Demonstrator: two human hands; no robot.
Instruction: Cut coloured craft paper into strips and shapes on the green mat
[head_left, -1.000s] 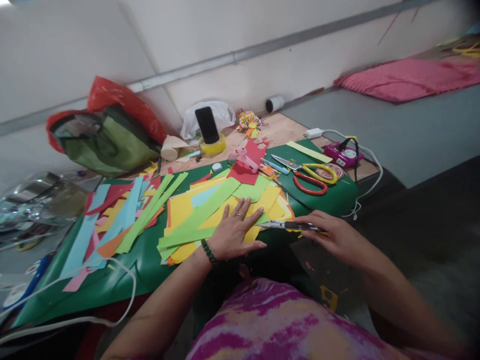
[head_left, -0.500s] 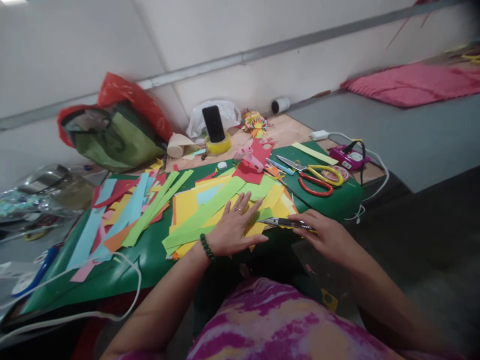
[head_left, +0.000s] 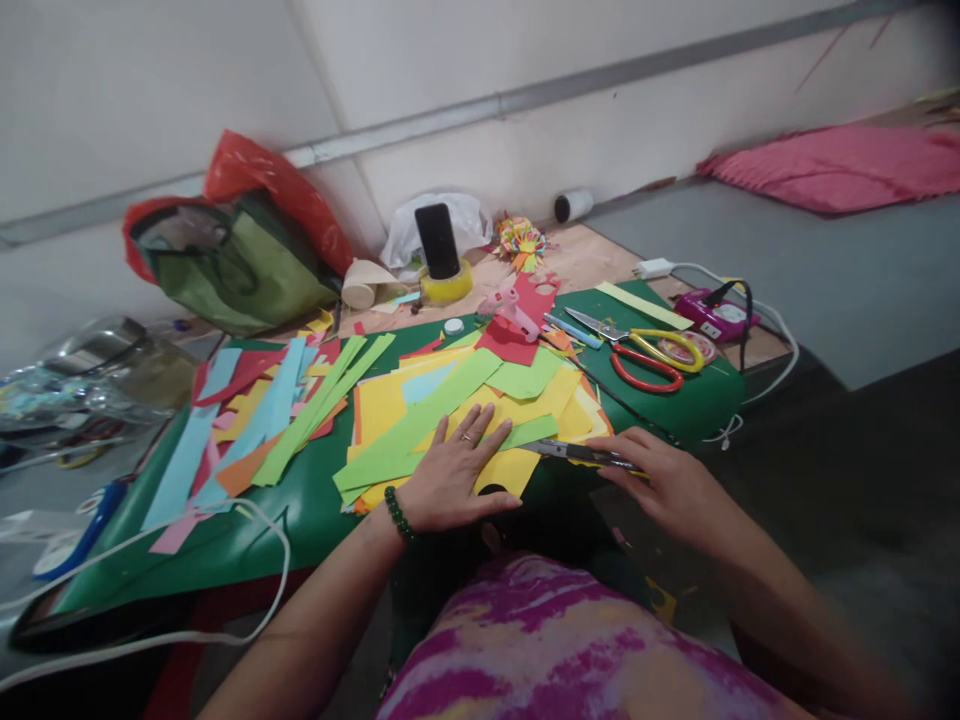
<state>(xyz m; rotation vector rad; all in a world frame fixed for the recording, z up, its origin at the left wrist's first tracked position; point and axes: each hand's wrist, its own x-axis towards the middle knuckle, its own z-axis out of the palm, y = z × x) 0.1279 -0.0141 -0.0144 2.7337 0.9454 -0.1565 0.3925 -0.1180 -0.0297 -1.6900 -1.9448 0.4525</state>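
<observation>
My left hand [head_left: 450, 475] lies flat with fingers spread on a stack of yellow and green paper sheets [head_left: 465, 405] at the near edge of the green mat [head_left: 300, 500]. A dark bead bracelet sits on that wrist. My right hand [head_left: 664, 480] is closed around a utility knife [head_left: 581, 453], its blade pointing left and touching the right edge of the paper stack.
Loose coloured paper strips [head_left: 262, 415] cover the mat's left part. Scissors [head_left: 645, 355], a pink glue gun [head_left: 510, 305], a phone on a tape roll [head_left: 439, 250], a green bag [head_left: 225, 265] and a pink charger [head_left: 712, 315] lie further back. A white cable [head_left: 225, 630] trails at the near left.
The view has shifted slightly rightward. My left hand slid a little nearer on the paper. The knife in my right hand stays at the stack's right edge.
</observation>
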